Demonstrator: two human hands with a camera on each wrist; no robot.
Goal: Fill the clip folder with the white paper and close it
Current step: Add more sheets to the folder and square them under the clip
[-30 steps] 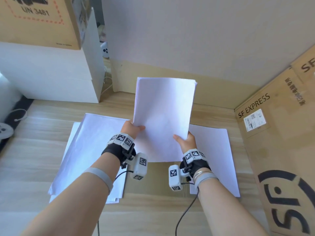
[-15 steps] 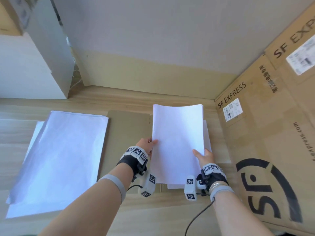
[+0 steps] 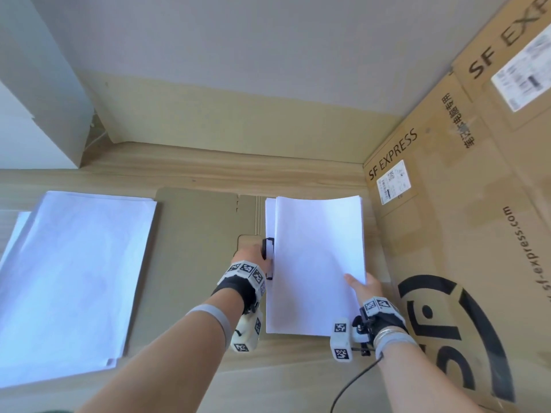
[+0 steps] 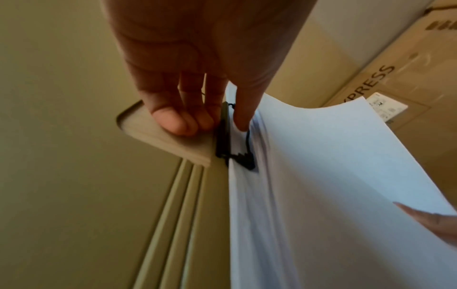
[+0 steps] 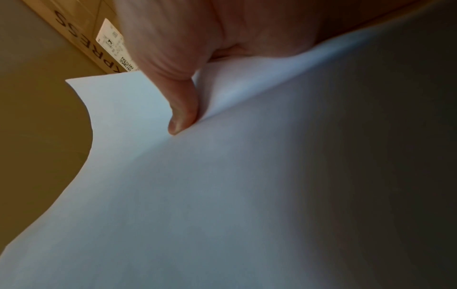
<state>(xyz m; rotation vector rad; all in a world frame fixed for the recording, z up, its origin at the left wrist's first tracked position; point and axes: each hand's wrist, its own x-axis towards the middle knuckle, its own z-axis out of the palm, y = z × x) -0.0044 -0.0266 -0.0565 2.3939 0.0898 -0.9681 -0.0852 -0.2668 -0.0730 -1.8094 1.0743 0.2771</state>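
Observation:
The brown clip folder [image 3: 196, 248] lies spread flat on the wooden table, its left cover bare. White paper [image 3: 319, 257] lies over its right half, bowed upward, on top of a few sheets [image 3: 269, 216] that poke out at the left. My right hand [image 3: 362, 286] pinches the stack's right edge, thumb [image 5: 183, 109] on top. My left hand [image 3: 253, 259] is at the black clip [image 3: 267, 248] by the spine. Its fingers [image 4: 173, 125] press the tan lever tab and its thumb sits on the wire side of the clip [image 4: 222, 136]. The paper's left edge [image 4: 247, 195] meets the clip.
A loose pile of white sheets [image 3: 74, 272] lies on the table left of the folder. Tall SF Express cardboard boxes [image 3: 462, 234] stand close on the right. A white box [image 3: 35, 114] stands at the back left. A cable [image 3: 351, 386] hangs from my right wrist.
The stack went from upright in both hands down onto the folder's right half. My left hand let go of the paper and took the clip. My right hand still holds the edge.

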